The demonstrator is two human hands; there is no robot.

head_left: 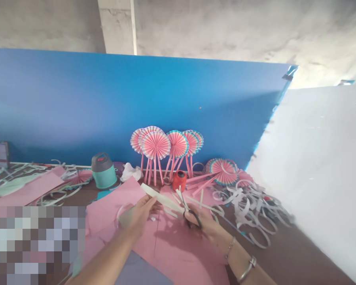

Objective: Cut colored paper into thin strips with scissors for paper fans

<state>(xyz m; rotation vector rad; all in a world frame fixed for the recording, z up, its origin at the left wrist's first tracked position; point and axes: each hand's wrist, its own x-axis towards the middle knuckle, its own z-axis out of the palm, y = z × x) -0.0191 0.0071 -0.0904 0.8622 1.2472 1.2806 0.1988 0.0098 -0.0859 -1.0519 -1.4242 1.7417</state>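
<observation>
Holding a paper strip [167, 202] and scissors [186, 208] above pink paper [178, 249]
The left hand [144, 210] pinches the paper strip; the right hand [207, 226] curls around the scissors.

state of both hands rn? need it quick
Left hand: closed, pinching a pale paper strip.
Right hand: closed, holding black-handled scissors at the strip's near end.

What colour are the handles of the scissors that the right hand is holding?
The scissor handles are black; the head view, the only one, shows this.
</observation>
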